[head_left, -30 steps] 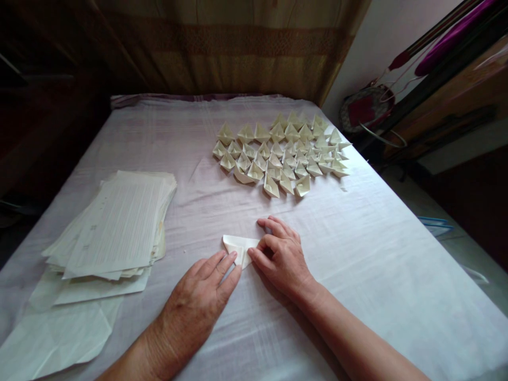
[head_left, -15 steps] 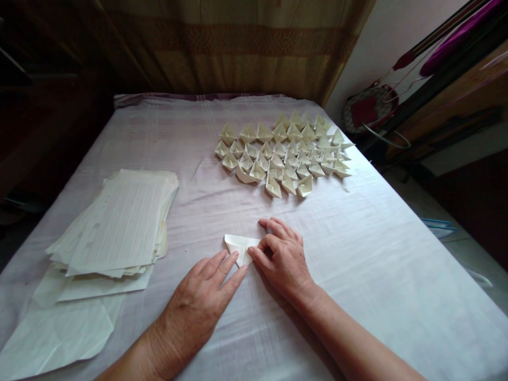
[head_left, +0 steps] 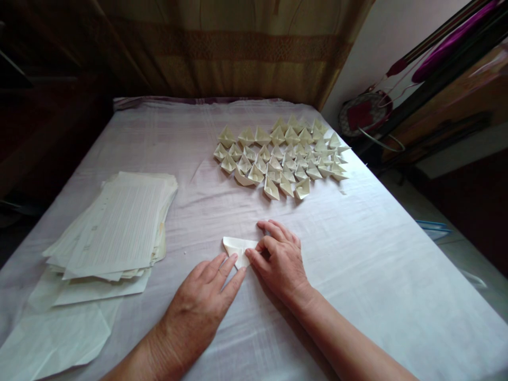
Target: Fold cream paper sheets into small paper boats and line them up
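Note:
A small folded white paper (head_left: pixel 238 247) lies flat on the cloth between my hands, its wide edge away from me and its point toward me. My left hand (head_left: pixel 206 288) rests with fingers stretched out, the fingertips touching the paper's near left side. On the other side, my right hand (head_left: pixel 281 259) pinches the paper's right end between thumb and bent index finger, covering that corner. The other right fingers reach forward over the cloth. Beyond the hands stand several folded paper boats (head_left: pixel 273 161), set close together in rows.
A stack of printed paper sheets (head_left: pixel 119 227) lies at the left, above a creased translucent sheet (head_left: pixel 59 338). The pale cloth (head_left: pixel 357 296) covers the whole surface. A brown curtain (head_left: pixel 238 53) hangs behind; a bag (head_left: pixel 367 114) hangs beyond the right edge.
The whole view has shifted slightly. Both hands keep almost the same hold on the folded paper, with no clear new fold visible.

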Tool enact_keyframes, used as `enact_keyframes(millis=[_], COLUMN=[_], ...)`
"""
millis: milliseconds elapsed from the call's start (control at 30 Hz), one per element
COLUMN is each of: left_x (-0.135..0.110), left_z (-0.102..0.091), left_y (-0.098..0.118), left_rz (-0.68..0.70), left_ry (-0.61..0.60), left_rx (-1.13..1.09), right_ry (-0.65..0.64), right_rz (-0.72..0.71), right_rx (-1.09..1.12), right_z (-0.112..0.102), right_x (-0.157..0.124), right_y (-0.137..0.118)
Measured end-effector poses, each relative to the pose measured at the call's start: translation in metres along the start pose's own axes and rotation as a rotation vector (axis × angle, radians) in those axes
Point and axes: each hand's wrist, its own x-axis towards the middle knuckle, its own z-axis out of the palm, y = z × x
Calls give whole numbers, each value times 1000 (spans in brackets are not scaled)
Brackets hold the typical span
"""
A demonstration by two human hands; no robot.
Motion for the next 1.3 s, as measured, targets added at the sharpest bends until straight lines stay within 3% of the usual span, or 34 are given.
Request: enact_keyframes(millis=[633,1300], left_x=[9,12], left_z=[0,0], left_y=[10,10], left_rz=[-92,-85], left_ry=[-13,-33], left_rx=[22,15], right_ry=[-7,-12], right_rz=[10,-1], right_rx=[31,29], right_z=[0,1], right_x=[-1,-3], right_y=[0,3])
